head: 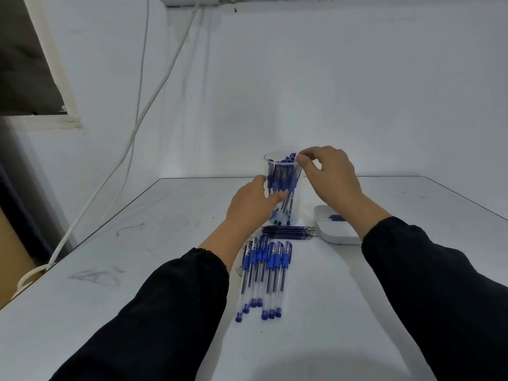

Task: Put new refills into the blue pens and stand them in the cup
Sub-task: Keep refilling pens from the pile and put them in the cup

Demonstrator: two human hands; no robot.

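Observation:
A clear plastic cup (283, 174) stands at the middle of the table with several blue pens upright in it. My left hand (251, 204) grips the cup's left side, thumb across its front. At the cup's rim my right hand (330, 174) pinches the top of a blue pen (293, 171) that slants down into the cup. Several more blue pens (264, 273) lie side by side on the table in front of the cup. A bundle of dark refills (288, 232) lies crosswise just behind them.
A white tray (330, 229) with a couple of small blue parts sits to the right of the cup, partly under my right wrist. White cables (154, 100) hang down the wall at the left. The table's left edge runs diagonally.

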